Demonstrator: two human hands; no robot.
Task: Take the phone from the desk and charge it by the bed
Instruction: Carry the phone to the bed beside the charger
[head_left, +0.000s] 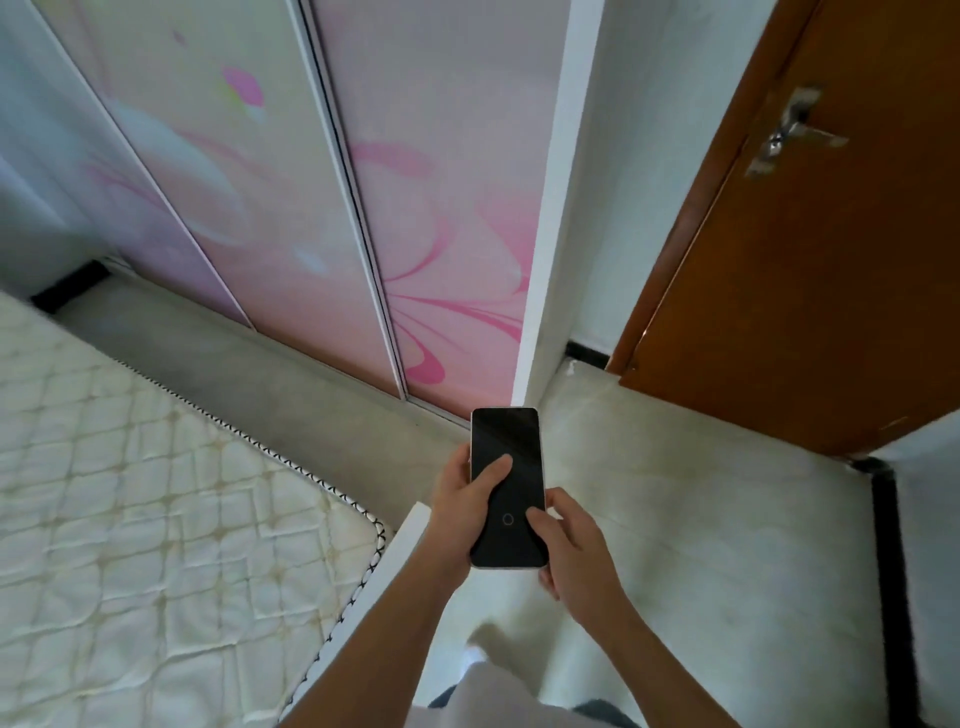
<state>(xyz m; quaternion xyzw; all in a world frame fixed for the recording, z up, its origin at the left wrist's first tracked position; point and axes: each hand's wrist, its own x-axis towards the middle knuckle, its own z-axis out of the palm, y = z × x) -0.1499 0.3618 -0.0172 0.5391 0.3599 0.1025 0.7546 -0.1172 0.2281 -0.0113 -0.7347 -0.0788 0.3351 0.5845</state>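
Observation:
A black phone (506, 447) with a dark screen and a pale rim is held upright in front of me, above the floor. My left hand (457, 512) grips its left edge, thumb lying across the screen. My right hand (571, 551) holds the lower right corner, thumb on the glass beside a small ring icon. The bed (130, 519), a bare quilted cream mattress, fills the lower left. No charger or cable shows.
A wardrobe with pink flowered sliding doors (311, 208) stands ahead. A brown wooden door (810, 286) with a metal handle hangs ajar on the right. A white wall corner (550, 208) rises between them. Pale tiled floor (675, 493) lies under my hands.

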